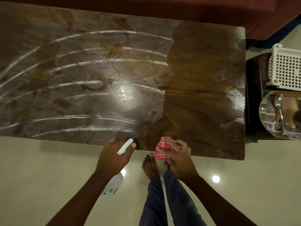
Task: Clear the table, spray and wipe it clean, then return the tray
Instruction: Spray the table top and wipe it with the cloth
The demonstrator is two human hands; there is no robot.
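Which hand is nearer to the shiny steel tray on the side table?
Right. The right hand, holding the red cloth, lies left of the tray; the left hand, holding the spray bottle, is farther left.

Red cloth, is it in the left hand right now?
No, the right hand grips the red cloth; the left hand holds the spray bottle.

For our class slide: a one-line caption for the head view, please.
Left hand holds a spray bottle; right hand grips a red cloth at the streaked table's edge.
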